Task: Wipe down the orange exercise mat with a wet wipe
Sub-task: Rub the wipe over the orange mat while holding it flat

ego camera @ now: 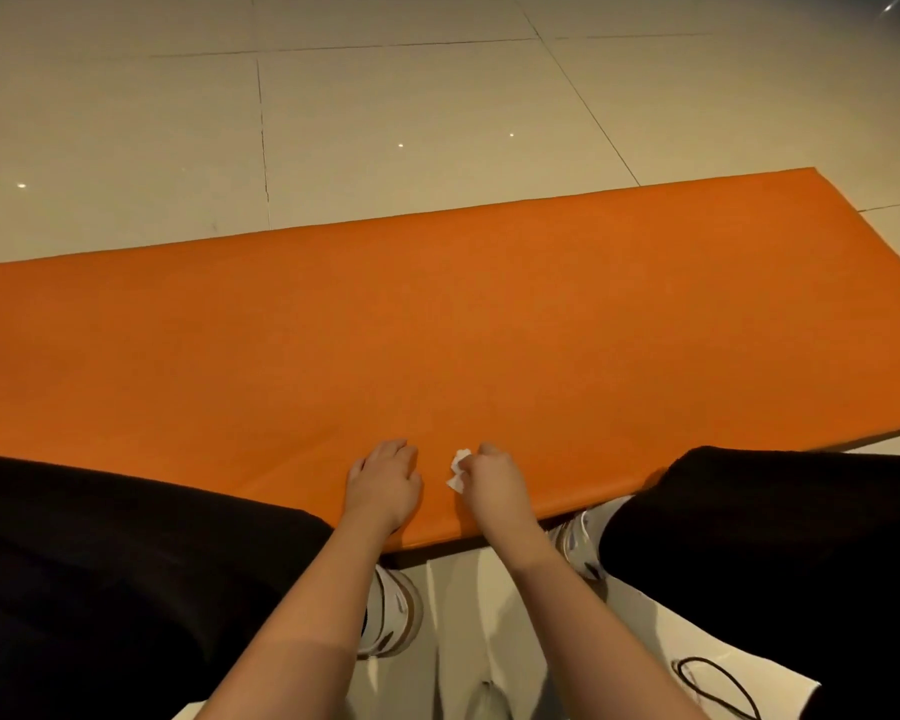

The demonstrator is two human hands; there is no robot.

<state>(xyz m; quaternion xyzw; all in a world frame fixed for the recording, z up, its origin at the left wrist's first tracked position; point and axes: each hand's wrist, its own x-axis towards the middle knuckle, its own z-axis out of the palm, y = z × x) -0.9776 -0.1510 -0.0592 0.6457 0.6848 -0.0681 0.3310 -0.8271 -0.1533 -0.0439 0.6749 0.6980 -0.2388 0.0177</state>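
The orange exercise mat (437, 324) lies flat across the tiled floor, running from the left edge of view to a far corner at the upper right. My right hand (494, 480) rests on the mat near its front edge and grips a small crumpled white wet wipe (458, 470), which sticks out to the left of the fingers. My left hand (385, 480) lies on the mat just to the left, fingers loosely bent and holding nothing. A narrow gap of mat separates the two hands.
Beige floor tiles (385, 106) stretch beyond the mat. My knees in black trousers (100, 563) flank both arms, and white sneakers (393, 610) stand at the mat's front edge. A black cord (718, 683) loops on the floor at lower right.
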